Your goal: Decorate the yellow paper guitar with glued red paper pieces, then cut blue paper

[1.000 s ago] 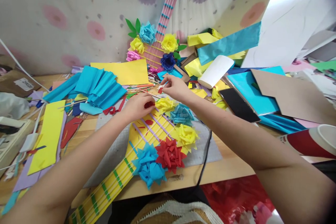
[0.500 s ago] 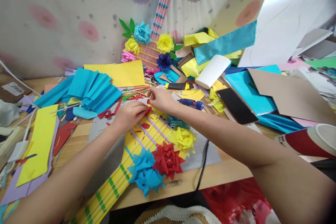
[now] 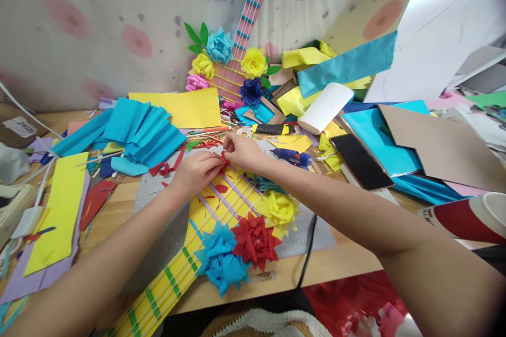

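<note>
Both my hands meet above the far end of a yellow paper guitar (image 3: 209,205) that lies slanted across the table edge. My left hand (image 3: 201,171) is closed on a small piece of red paper (image 3: 223,162). Pinched fingers of my right hand (image 3: 242,150) touch the same red piece from the other side. On the guitar sit a blue paper flower (image 3: 222,259), a red paper flower (image 3: 256,241) and a yellow paper flower (image 3: 280,210). Red scraps (image 3: 221,188) lie on its body, among strings and purple strips.
A blue glue gun (image 3: 292,156), a black-and-yellow cutter (image 3: 272,129) and a phone (image 3: 361,161) lie to the right, near a paper cup (image 3: 466,216). Blue crepe paper (image 3: 142,131) and yellow sheets (image 3: 57,210) cover the left. A pink paper guitar (image 3: 247,21) leans behind.
The view has shifted slightly. My right fingers have come down a little closer to my left, on the red paper; a whitish piece seen between the hands is no longer visible.
</note>
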A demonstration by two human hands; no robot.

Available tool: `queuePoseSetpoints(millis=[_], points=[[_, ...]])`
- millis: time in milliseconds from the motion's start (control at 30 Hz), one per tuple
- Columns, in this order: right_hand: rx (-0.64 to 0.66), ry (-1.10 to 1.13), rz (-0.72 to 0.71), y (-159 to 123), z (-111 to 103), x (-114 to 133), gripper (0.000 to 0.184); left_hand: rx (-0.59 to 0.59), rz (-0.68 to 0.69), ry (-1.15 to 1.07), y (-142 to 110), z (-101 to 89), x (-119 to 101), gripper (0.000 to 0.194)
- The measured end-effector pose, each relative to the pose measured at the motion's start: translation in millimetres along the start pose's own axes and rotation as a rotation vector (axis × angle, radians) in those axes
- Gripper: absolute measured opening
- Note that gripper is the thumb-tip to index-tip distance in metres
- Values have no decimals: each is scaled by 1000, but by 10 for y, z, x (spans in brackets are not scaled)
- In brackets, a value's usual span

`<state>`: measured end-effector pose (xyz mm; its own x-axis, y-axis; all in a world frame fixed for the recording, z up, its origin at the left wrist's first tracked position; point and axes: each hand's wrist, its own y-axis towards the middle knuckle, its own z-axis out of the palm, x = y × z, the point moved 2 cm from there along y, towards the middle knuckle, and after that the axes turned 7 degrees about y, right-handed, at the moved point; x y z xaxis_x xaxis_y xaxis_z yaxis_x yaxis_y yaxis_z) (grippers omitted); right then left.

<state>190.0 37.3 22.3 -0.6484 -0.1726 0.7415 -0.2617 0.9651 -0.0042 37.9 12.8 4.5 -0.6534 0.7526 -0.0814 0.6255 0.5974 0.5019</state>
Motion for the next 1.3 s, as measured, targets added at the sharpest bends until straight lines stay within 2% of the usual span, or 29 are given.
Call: queuePoseSetpoints(millis=[233, 500, 967, 1133, 1300], points=[[71, 73, -55, 82, -5, -45, 13, 11, -19, -22, 2, 8, 8, 22], [130, 151, -140, 127, -59, -143, 21, 15, -31, -47, 2, -5, 3, 21], [234, 107, -183, 74, -73, -11, 29, 3, -10, -27, -1, -46, -5, 19], [215, 85, -194, 67, -91, 4, 28, -27, -1, -13, -30, -43, 4, 18], [204, 76, -185, 54, -149, 8, 29, -62, -76, -29, -69, -112, 22, 18]])
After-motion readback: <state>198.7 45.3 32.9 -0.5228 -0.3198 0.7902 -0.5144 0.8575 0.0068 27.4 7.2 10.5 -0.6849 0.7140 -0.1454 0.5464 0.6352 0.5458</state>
